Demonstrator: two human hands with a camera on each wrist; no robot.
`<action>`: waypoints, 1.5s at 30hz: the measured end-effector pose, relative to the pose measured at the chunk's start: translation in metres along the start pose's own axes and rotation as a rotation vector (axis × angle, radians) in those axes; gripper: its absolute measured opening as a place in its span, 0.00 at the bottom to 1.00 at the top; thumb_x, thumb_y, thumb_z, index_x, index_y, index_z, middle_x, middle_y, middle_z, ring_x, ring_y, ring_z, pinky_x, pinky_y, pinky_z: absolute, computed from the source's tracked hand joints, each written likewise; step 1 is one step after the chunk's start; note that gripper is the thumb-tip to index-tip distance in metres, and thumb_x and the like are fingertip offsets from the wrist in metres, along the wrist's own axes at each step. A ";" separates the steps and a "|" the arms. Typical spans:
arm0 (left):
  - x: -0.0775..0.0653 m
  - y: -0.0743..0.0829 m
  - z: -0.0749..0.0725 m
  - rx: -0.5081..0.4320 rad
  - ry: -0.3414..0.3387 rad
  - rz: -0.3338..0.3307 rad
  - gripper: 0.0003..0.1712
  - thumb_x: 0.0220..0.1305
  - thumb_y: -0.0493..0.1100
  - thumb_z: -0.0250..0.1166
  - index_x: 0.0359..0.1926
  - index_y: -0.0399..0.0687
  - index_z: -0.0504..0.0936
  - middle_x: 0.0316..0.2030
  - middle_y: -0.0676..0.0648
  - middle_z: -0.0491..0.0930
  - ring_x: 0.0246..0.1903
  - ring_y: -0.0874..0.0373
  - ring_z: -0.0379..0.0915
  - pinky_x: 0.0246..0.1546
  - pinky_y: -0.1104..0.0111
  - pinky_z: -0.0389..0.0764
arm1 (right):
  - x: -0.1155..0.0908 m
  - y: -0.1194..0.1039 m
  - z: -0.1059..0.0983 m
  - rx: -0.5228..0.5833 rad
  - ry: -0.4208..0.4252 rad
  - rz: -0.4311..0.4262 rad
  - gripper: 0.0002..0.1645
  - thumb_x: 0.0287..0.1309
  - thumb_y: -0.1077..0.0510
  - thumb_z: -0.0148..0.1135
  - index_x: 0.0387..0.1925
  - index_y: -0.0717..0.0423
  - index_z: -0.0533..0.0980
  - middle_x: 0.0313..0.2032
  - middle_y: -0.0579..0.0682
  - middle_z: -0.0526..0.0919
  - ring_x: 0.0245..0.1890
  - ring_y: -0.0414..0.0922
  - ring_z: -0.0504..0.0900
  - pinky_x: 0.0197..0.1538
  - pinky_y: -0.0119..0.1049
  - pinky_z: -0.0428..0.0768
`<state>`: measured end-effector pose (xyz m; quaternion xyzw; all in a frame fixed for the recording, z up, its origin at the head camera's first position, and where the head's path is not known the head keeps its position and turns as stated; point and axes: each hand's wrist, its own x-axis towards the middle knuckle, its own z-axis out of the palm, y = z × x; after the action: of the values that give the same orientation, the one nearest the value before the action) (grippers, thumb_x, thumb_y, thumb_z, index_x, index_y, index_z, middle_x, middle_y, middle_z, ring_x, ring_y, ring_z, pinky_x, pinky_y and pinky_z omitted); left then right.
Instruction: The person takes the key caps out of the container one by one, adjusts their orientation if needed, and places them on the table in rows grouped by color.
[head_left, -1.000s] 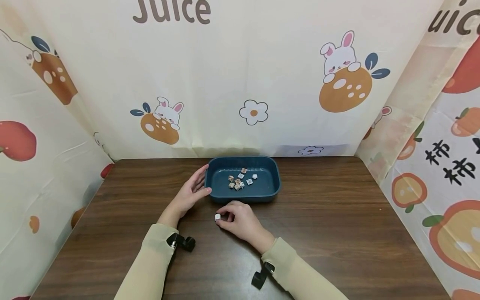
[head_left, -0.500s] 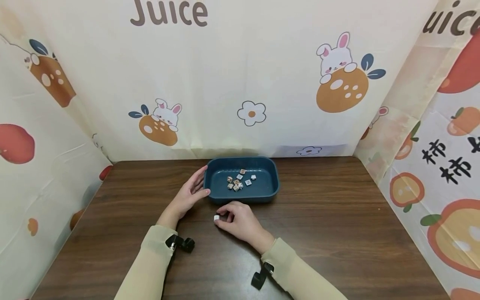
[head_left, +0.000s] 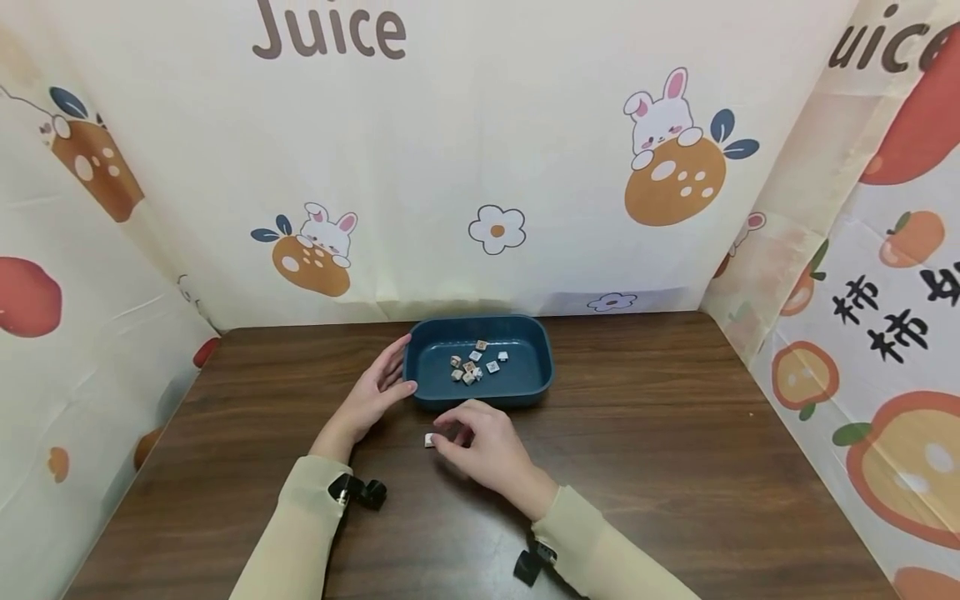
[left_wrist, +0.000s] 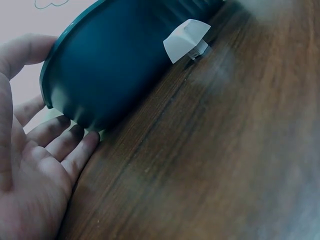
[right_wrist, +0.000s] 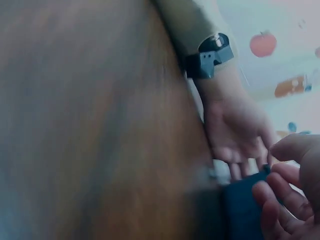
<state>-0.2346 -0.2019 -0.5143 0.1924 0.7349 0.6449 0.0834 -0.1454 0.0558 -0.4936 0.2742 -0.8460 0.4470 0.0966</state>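
A small white keycap (head_left: 429, 440) lies on the table in front of the blue tray (head_left: 487, 399). In the left wrist view, the keycap (left_wrist: 185, 40) sits tilted, with a small clear stem under it. My right hand (head_left: 486, 447) hovers just right of the keycap, thumb tip right by it, fingers loosely bent and holding nothing. At the tray's left end rests my left hand (head_left: 366, 404), with its fairly straight fingers along the outside and the thumb by the near corner. Several small white and tan pieces (head_left: 469, 367) lie inside the tray.
The brown wooden table (head_left: 660, 433) extends to both sides of the arms. A printed curtain (head_left: 420, 167) stands close behind the tray, and similar cloths flank the table. Each wrist carries a black camera mount (head_left: 358, 490).
My right hand has let go of the white keycap, which now lies on the table, and its fingers have drawn slightly away. My left hand stays at the tray while the head view shifts slightly.
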 end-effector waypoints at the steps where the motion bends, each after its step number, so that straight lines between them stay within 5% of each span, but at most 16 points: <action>1: 0.000 0.000 0.000 0.002 0.000 -0.001 0.45 0.79 0.32 0.61 0.89 0.51 0.52 0.86 0.38 0.54 0.84 0.37 0.50 0.81 0.40 0.52 | 0.000 -0.003 -0.003 0.004 0.004 -0.009 0.09 0.65 0.56 0.80 0.46 0.48 0.90 0.40 0.39 0.87 0.32 0.36 0.84 0.38 0.28 0.84; 12: -0.001 -0.001 0.000 0.018 0.005 -0.002 0.45 0.80 0.34 0.62 0.89 0.52 0.52 0.86 0.38 0.53 0.84 0.37 0.50 0.81 0.41 0.52 | 0.022 -0.004 -0.036 0.001 0.023 -0.101 0.08 0.67 0.59 0.78 0.46 0.53 0.90 0.41 0.42 0.89 0.31 0.35 0.83 0.36 0.32 0.86; 26: 0.000 0.000 0.002 0.019 0.005 -0.012 0.45 0.79 0.34 0.63 0.89 0.52 0.53 0.86 0.38 0.54 0.84 0.38 0.50 0.82 0.41 0.51 | 0.088 0.051 -0.091 -0.140 -0.116 0.142 0.11 0.71 0.57 0.74 0.50 0.56 0.90 0.40 0.46 0.90 0.38 0.44 0.86 0.44 0.42 0.86; 35: 0.002 -0.004 0.001 0.011 0.003 -0.002 0.46 0.79 0.35 0.64 0.88 0.53 0.53 0.86 0.38 0.55 0.84 0.38 0.51 0.82 0.40 0.51 | 0.117 0.064 -0.082 -0.120 -0.185 0.174 0.14 0.74 0.56 0.72 0.54 0.58 0.87 0.43 0.49 0.89 0.44 0.46 0.86 0.52 0.45 0.87; 45: 0.001 -0.003 -0.001 -0.012 -0.001 0.015 0.46 0.78 0.35 0.66 0.88 0.51 0.54 0.84 0.37 0.57 0.83 0.38 0.53 0.81 0.42 0.53 | 0.121 0.085 -0.056 -0.111 -0.190 0.288 0.12 0.73 0.55 0.73 0.53 0.54 0.88 0.44 0.47 0.88 0.44 0.45 0.84 0.53 0.43 0.86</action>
<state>-0.2359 -0.2025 -0.5167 0.1977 0.7294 0.6501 0.0799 -0.2967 0.0938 -0.4712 0.1855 -0.9052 0.3808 -0.0336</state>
